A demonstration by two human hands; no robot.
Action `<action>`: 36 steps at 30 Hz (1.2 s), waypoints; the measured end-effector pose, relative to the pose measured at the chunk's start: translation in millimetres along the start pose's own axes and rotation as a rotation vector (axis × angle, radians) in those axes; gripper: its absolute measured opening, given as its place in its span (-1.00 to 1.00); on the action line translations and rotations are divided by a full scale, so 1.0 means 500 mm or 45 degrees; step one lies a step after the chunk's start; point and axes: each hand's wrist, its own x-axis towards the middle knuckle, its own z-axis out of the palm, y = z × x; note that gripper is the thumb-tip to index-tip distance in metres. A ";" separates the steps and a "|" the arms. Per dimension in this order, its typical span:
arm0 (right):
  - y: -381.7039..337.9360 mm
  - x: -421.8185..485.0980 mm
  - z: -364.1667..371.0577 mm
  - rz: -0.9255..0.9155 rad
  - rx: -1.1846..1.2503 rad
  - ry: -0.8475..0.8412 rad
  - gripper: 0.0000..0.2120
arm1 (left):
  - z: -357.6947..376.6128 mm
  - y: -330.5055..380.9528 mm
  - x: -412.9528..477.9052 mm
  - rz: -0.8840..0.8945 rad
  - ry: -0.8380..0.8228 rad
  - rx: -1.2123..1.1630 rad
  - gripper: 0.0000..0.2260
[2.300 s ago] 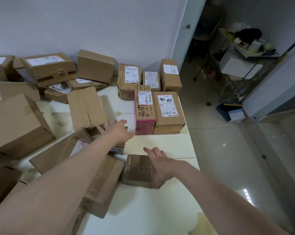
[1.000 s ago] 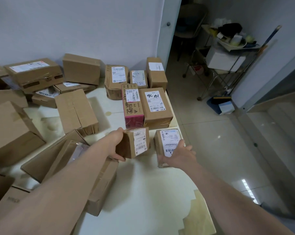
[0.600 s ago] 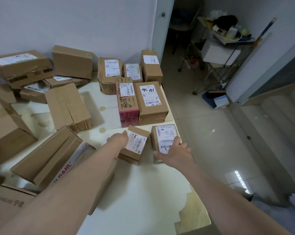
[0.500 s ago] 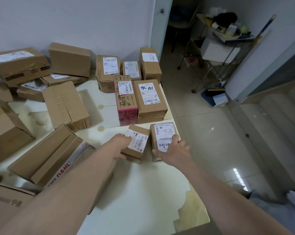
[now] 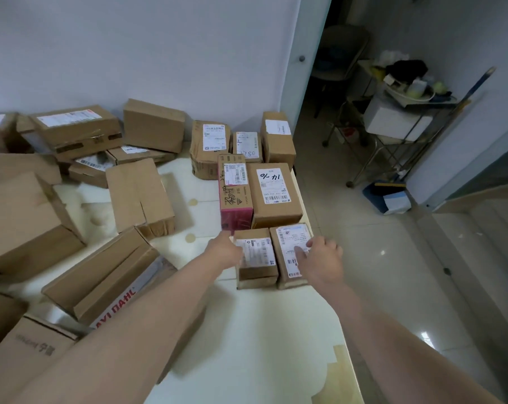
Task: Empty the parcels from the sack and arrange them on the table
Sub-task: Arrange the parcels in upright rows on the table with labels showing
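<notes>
Two small labelled cardboard parcels lie side by side on the white table (image 5: pixel 247 339), right in front of a pink box (image 5: pixel 236 196) and a brown box marked by hand (image 5: pixel 274 195). My left hand (image 5: pixel 225 250) rests against the left side of the left small parcel (image 5: pixel 257 259), its fingers loosely bent. The fingers of my right hand (image 5: pixel 320 258) lie flat on the label of the right small parcel (image 5: pixel 290 252). Three more labelled parcels (image 5: pixel 247 144) stand in a row at the wall. No sack is in view.
Several larger cardboard boxes (image 5: pixel 139 196) lie scattered over the left half of the table. The table's right edge drops to a tiled floor (image 5: pixel 378 258). A doorway (image 5: pixel 320 68) and a metal trolley (image 5: pixel 398 123) with clutter are at the back right.
Both small parcels were brought forward and set down with labels up in front of the pink and brown boxes. The left parcel has been squared up against the right one.
</notes>
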 end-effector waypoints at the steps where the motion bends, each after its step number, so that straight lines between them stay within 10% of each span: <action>1: -0.024 0.009 -0.014 -0.042 0.041 0.108 -0.71 | -0.019 0.008 0.003 0.028 0.037 -0.001 -0.62; 7: -0.212 0.039 -0.046 -0.395 0.386 0.150 -0.87 | -0.174 0.018 0.030 0.047 0.299 0.250 -0.44; 15: -0.456 0.045 0.094 -0.577 0.354 -0.416 -0.61 | -0.397 -0.120 0.097 -0.174 0.453 0.176 -0.40; 28: -0.661 0.073 0.251 0.501 1.071 -0.813 -0.44 | -0.534 -0.255 0.225 -0.301 0.151 -0.574 -0.46; 36: -0.644 0.035 0.207 0.073 1.035 -0.228 -0.80 | -0.481 -0.185 0.181 -0.176 -0.100 -0.715 -0.47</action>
